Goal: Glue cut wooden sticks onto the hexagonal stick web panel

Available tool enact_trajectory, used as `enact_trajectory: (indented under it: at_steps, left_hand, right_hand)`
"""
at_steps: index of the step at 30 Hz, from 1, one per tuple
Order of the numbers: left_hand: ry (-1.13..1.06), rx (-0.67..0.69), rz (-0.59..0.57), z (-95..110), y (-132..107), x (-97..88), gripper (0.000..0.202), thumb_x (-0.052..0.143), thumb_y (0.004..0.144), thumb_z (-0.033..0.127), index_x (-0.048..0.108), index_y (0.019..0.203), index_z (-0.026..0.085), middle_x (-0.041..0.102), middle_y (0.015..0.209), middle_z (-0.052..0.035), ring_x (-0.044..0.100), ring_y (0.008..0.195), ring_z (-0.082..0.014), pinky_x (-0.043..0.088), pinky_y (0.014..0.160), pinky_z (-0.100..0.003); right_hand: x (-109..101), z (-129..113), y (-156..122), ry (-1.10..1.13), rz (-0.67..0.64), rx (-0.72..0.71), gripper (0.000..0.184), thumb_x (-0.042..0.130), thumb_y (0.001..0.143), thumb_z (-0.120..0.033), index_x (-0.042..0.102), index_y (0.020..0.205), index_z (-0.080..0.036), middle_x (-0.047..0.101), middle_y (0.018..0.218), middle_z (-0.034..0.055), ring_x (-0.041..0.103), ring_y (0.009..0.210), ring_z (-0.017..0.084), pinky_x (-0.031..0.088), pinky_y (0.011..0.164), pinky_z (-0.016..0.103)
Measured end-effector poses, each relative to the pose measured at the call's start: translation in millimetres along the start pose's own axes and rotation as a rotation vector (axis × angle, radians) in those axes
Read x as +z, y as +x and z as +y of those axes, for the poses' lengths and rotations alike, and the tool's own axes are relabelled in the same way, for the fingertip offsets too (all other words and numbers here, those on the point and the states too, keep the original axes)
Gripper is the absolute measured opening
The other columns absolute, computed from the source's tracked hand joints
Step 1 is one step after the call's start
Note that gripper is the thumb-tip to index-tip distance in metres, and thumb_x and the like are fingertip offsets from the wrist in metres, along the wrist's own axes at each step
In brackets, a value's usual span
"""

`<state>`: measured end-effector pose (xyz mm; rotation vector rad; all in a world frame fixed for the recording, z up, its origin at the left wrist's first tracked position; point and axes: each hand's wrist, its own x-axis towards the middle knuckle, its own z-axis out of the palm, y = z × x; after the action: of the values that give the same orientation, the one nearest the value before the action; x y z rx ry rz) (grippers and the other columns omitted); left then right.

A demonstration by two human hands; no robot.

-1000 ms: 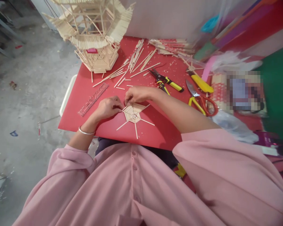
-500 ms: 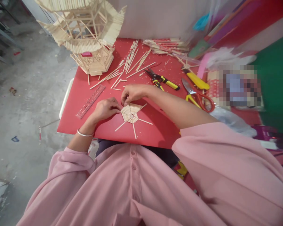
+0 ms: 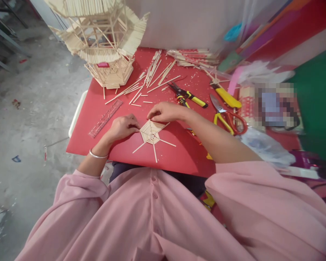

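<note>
A small hexagonal web of thin wooden sticks [image 3: 151, 132] lies flat on the red board [image 3: 97, 139] in front of me, with spokes poking out of its lower edges. My left hand [image 3: 123, 127] rests at its left corner, fingers curled and pinched against the edge. Curled fingers of my right hand [image 3: 165, 112] press down on the web's upper edge. Whether a loose stick is pinched between the fingers is too small to make out.
A tall stick-built pagoda model [image 3: 103, 40] stands at the board's far left. Loose sticks [image 3: 152, 74] lie scattered behind the web, a clear ruler [image 3: 105, 113] to the left. Yellow-handled cutters [image 3: 188, 96], red-and-yellow scissors [image 3: 228, 117] and a yellow knife [image 3: 226, 97] lie to the right.
My right hand has slid a little right along the web's top edge. The left hand stays at the left corner. The view shifted slightly.
</note>
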<state>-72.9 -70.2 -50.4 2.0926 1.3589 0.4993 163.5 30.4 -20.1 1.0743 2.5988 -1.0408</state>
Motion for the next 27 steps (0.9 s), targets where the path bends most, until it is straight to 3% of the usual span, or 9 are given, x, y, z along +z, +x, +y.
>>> enact_trajectory:
  at_steps: [3, 12, 27]
  left_hand:
    - [0.002, -0.009, -0.002, 1, 0, -0.4, 0.014, 0.070, 0.083, 0.026, 0.081, 0.091, 0.024, 0.075, 0.102, -0.0026, 0.069, 0.087, -0.0172, 0.048, 0.079, -0.028]
    - [0.020, -0.024, 0.017, 3, -1, 0.9, 0.014, 0.069, 0.083, 0.025, 0.082, 0.090, 0.024, 0.076, 0.102, -0.0020, 0.070, 0.086, -0.0166, 0.047, 0.077, -0.027]
    - [0.029, -0.024, 0.035, 0, 0, 3.9, 0.013, 0.070, 0.083, 0.026, 0.082, 0.089, 0.025, 0.076, 0.100, -0.0015, 0.070, 0.087, -0.0167, 0.048, 0.077, -0.026]
  right_hand:
    - [6, 1, 2, 0.010, -0.022, -0.014, 0.038, 0.061, 0.083, -0.015, 0.078, 0.117, -0.022, 0.079, 0.112, 0.0026, 0.069, 0.103, 0.019, 0.048, 0.086, 0.024]
    - [5, 5, 11, -0.013, -0.079, -0.075, 0.028, 0.060, 0.086, -0.017, 0.078, 0.106, -0.019, 0.078, 0.111, 0.0070, 0.068, 0.100, 0.020, 0.048, 0.088, 0.028]
    - [3, 9, 12, 0.087, -0.109, -0.051, 0.026, 0.060, 0.087, -0.017, 0.078, 0.105, -0.017, 0.079, 0.110, 0.0070, 0.069, 0.096, 0.018, 0.049, 0.085, 0.026]
